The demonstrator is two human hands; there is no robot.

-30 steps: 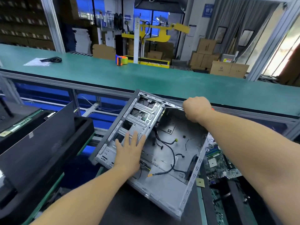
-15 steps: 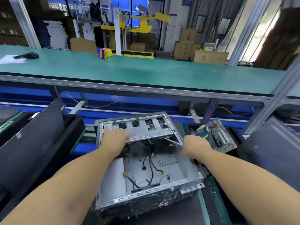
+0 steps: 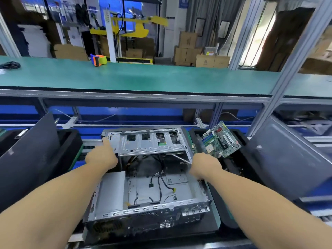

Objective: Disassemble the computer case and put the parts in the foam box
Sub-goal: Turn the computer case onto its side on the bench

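You're bracing the open grey steel computer case (image 3: 143, 186), lying near the workbench's front edge, with your left hand (image 3: 101, 157) flat-fingered on its drive cage while your right hand (image 3: 204, 165) is gripping a slim metal screwdriver (image 3: 179, 159) angled inside.

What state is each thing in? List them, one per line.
computer case: side open, lying flat, cables loose inside.
drive cage: still mounted in the case.
motherboard: out, tilted in the foam box.
screwdriver: held, tip under the cage.
left hand: fingers straight, touching the cage.
right hand: gripping the screwdriver.
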